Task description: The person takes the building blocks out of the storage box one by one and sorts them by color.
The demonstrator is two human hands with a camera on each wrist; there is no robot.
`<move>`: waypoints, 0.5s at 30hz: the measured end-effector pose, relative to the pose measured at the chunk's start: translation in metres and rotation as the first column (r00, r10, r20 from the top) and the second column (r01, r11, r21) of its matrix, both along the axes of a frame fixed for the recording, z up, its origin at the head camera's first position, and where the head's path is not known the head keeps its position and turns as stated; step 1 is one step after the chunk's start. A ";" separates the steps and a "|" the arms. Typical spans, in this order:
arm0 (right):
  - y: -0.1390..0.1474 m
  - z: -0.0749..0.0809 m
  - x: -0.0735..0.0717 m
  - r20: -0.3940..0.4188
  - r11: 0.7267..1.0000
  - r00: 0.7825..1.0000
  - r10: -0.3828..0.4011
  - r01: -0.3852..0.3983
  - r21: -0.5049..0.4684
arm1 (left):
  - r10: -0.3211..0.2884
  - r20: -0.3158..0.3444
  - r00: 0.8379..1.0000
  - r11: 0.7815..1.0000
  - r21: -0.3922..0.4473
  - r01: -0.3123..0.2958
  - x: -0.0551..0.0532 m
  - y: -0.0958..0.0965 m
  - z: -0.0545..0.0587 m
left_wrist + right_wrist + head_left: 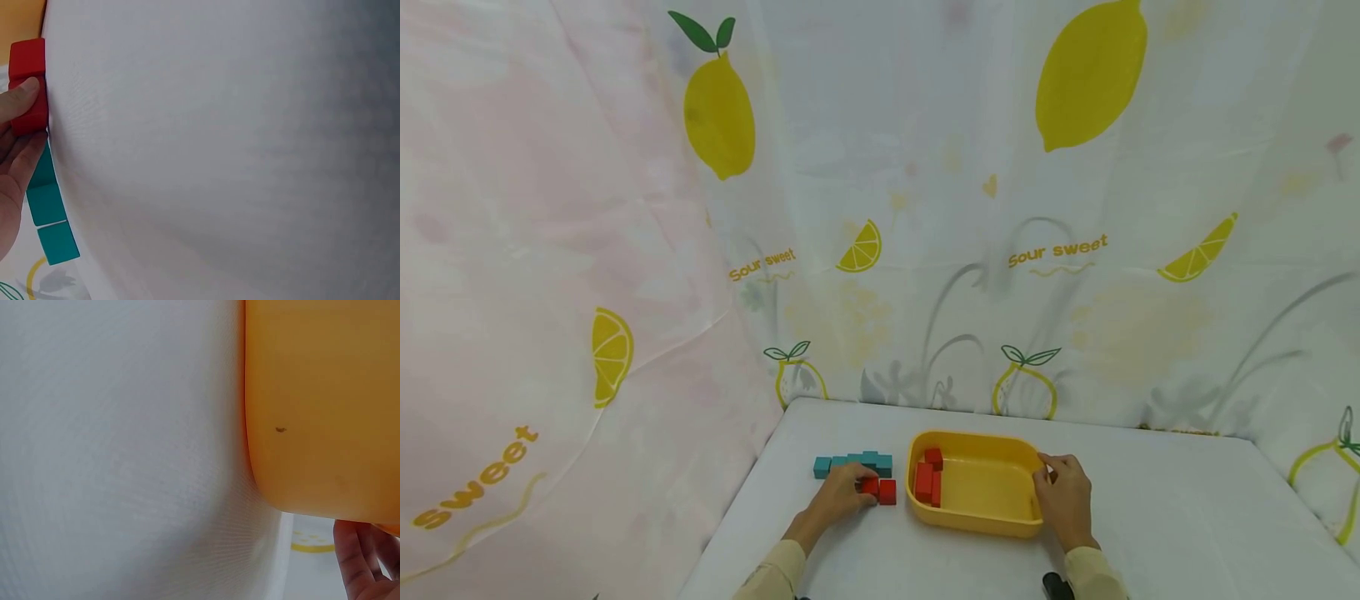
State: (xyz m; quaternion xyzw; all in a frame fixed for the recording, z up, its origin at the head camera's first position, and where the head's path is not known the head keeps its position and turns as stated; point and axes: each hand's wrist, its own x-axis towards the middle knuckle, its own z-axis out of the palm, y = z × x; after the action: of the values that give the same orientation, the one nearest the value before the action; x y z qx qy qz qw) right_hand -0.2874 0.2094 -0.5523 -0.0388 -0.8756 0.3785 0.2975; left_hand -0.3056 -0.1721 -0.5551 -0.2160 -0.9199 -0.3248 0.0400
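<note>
Long sleeves [777, 573], pale yellow, plain

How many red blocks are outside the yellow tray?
2 visible: one red block on the white table, nearer the yellow tray; the other red block beside it, pinched by the left hand. That hand may hide more.

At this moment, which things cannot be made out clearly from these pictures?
Head view: the left hand covers part of the teal blocks, so their number is unclear.
Right wrist view: the yellow tray shows its outside, hiding the red blocks in it.
Right wrist view: the dark mark on the tray is too small to identify.
Head view: the bottom edge cuts off a black object, so I cannot name it.
</note>
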 end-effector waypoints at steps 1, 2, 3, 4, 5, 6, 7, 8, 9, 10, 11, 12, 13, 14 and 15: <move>0.000 0.000 0.000 0.002 1.000 1.000 -0.002 0.002 0.000 | 0.001 0.002 1.000 1.000 -0.004 -0.001 0.000 0.000 0.000; 0.000 0.000 0.000 0.005 1.000 1.000 -0.004 0.004 0.000 | 0.006 0.007 1.000 1.000 -0.007 -0.006 0.000 0.000 0.000; 0.000 0.000 0.000 0.008 1.000 1.000 -0.005 0.005 -0.001 | 0.003 0.008 1.000 1.000 -0.009 -0.003 -0.001 0.000 -0.001; 0.000 0.000 0.000 0.010 1.000 1.000 -0.006 0.006 -0.002 | 0.003 0.010 1.000 1.000 -0.009 -0.003 -0.001 0.000 -0.001; 0.000 0.000 0.000 0.010 1.000 1.000 -0.004 0.004 -0.004 | 0.003 0.012 1.000 1.000 -0.009 -0.002 -0.001 -0.001 -0.001; 0.000 0.001 0.000 0.011 1.000 1.000 -0.004 0.004 -0.006 | 0.003 0.015 1.000 1.000 -0.010 -0.003 -0.002 -0.001 -0.001; 0.000 0.000 0.000 0.014 1.000 1.000 -0.003 0.003 -0.006 | 0.003 0.016 1.000 1.000 -0.009 -0.003 -0.002 -0.001 -0.001; 0.000 0.000 0.000 0.014 1.000 1.000 -0.001 0.001 -0.008 | 0.004 0.017 1.000 1.000 -0.008 -0.004 -0.002 -0.001 -0.002; 0.000 0.000 0.000 0.014 1.000 1.000 0.001 0.000 -0.009 | 0.003 0.016 1.000 1.000 -0.010 -0.003 -0.002 -0.001 -0.002; 0.000 0.000 0.000 0.013 1.000 1.000 0.002 -0.001 -0.009 | 0.006 0.017 1.000 1.000 -0.010 -0.006 -0.002 -0.001 -0.002; 0.000 0.000 0.000 0.011 1.000 1.000 0.003 -0.003 -0.009 | 0.007 0.016 1.000 1.000 -0.011 -0.007 -0.002 -0.001 -0.002; 0.001 0.000 0.000 0.011 1.000 1.000 0.002 -0.001 -0.006 | 0.009 0.015 1.000 1.000 -0.012 -0.009 -0.002 -0.001 -0.002; 0.001 0.000 0.000 0.008 1.000 1.000 0.001 -0.001 -0.004 | 0.010 0.014 1.000 1.000 -0.011 -0.010 -0.002 -0.001 -0.002; 0.001 0.000 -0.001 0.003 1.000 1.000 0.000 0.000 -0.002 | 0.013 0.015 1.000 1.000 -0.011 -0.013 -0.002 0.000 -0.002; 0.001 0.000 -0.001 -0.003 1.000 1.000 0.000 0.000 0.000 | 0.016 0.015 1.000 1.000 -0.010 -0.016 -0.002 0.000 -0.001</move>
State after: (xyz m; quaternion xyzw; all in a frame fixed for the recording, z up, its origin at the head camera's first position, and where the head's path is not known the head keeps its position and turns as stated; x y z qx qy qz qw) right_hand -0.2880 0.2102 -0.5525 -0.0385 -0.8752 0.3785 0.2988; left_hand -0.3072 -0.1723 -0.5566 -0.2065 -0.9235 -0.3213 0.0345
